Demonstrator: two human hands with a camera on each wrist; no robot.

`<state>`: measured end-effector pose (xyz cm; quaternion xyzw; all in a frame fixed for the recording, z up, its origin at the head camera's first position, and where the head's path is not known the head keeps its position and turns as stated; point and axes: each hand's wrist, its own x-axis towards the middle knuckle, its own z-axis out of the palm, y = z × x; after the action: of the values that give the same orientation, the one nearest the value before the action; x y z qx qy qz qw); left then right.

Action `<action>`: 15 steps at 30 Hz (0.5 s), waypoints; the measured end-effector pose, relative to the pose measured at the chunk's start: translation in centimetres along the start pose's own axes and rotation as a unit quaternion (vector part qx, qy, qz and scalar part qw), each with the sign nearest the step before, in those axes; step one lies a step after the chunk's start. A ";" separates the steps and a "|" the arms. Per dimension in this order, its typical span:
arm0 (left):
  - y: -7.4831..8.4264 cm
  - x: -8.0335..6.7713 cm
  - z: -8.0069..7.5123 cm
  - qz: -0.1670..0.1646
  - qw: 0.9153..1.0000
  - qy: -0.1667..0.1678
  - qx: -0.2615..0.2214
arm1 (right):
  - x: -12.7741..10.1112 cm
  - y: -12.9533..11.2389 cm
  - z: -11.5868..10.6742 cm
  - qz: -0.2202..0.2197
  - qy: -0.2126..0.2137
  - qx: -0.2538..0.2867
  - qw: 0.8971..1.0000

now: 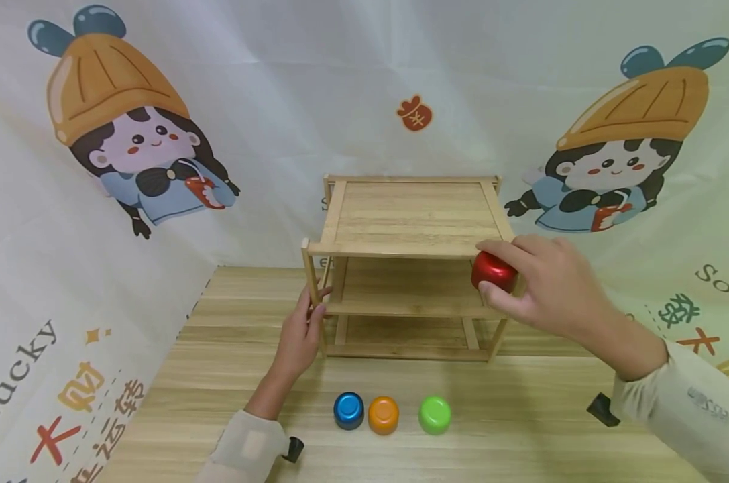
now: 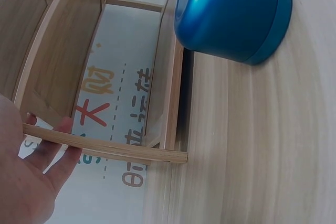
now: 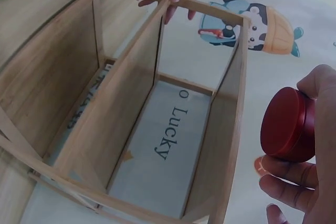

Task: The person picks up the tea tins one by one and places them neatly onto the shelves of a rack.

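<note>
My right hand (image 1: 551, 288) pinches the red cup (image 1: 493, 272) at the right front corner of the rack (image 1: 409, 221), level with its middle shelf. My left hand (image 1: 300, 335) rests relaxed fingers on the rack's left post, while blue (image 1: 349, 410), orange (image 1: 383, 414) and green (image 1: 434, 414) cups sit on the bench (image 1: 521, 429).

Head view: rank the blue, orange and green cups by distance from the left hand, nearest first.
From the left hand:
1. blue cup, leftmost in the row on the table's front.
2. orange cup, middle, right beside the blue one.
3. green cup, rightmost, set a little apart.
</note>
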<state>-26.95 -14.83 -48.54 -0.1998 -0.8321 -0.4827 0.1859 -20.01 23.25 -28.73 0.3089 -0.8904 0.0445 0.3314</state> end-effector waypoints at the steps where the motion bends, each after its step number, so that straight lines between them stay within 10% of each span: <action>1: 0.0 0.0 0.0 0.001 1.000 0.000 -0.002 | 0.2 0.2 0.0 0.003 0.000 0.000 1.000; 15: -0.2 0.0 0.1 -0.001 1.000 0.001 0.000 | 2.6 2.4 1.0 0.073 -0.037 -0.009 0.997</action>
<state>-27.06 -14.83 -48.77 -0.1980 -0.8324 -0.4828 0.1864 -23.48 23.54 -27.61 0.2412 -0.9225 0.0489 0.2972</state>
